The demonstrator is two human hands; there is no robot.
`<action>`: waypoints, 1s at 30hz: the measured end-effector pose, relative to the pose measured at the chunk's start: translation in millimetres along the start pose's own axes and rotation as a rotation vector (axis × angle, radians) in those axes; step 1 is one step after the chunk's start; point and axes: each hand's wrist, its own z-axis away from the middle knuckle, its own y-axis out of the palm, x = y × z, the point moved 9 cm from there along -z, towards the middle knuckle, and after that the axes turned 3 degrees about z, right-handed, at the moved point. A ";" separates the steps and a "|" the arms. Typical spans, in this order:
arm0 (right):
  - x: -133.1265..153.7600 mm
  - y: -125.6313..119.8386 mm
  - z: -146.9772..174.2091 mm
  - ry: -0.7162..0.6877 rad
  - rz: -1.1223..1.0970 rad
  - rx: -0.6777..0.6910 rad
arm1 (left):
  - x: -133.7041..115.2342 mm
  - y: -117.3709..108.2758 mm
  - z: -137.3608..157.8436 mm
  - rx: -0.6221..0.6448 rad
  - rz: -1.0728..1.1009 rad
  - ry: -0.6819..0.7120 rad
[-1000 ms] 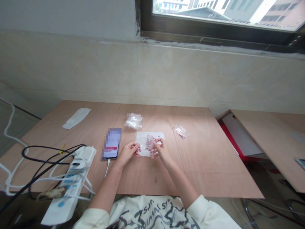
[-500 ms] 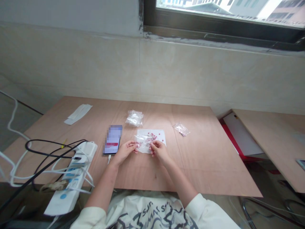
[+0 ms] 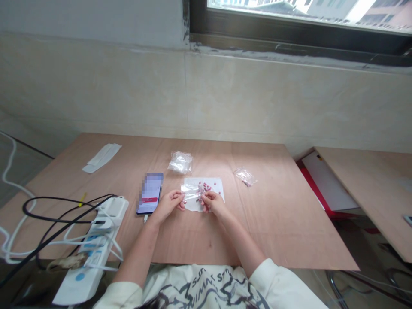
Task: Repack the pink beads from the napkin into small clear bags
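Note:
A clear plastic bag [image 3: 191, 191] is stretched between my two hands, above a white sheet of paper [image 3: 195, 206]. Its left edge is pinched in my left hand [image 3: 171, 203], fingers closed. On the other side, my right hand [image 3: 213, 202] grips the bag's right end between thumb and fingers. Several small red-pink beads [image 3: 207, 187] lie loose on the paper just beyond my right hand. Whether any beads are inside the bag I cannot tell.
Left of my hands lies a phone [image 3: 149, 193] on a charging cable. A stack of clear bags [image 3: 180, 162] sits behind, and a small bag with some beads [image 3: 245, 176] to the right. A cabled power strip [image 3: 93, 249] and a white mask-like item [image 3: 102, 158] are at left.
The view has shifted slightly. The bag between my hands looks flatter and more stretched; both hands keep their grip at nearly the same place.

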 end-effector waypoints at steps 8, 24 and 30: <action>-1.4 0.7 -1.3 0.037 -0.008 0.010 | -13.8 8.9 -2.3 -0.001 0.011 0.045; 6.7 6.0 9.1 0.064 -0.161 0.015 | -39.7 25.5 5.8 0.044 -0.006 0.121; 4.3 5.4 10.2 0.089 -0.194 -0.024 | -45.2 23.3 7.8 0.027 -0.026 0.105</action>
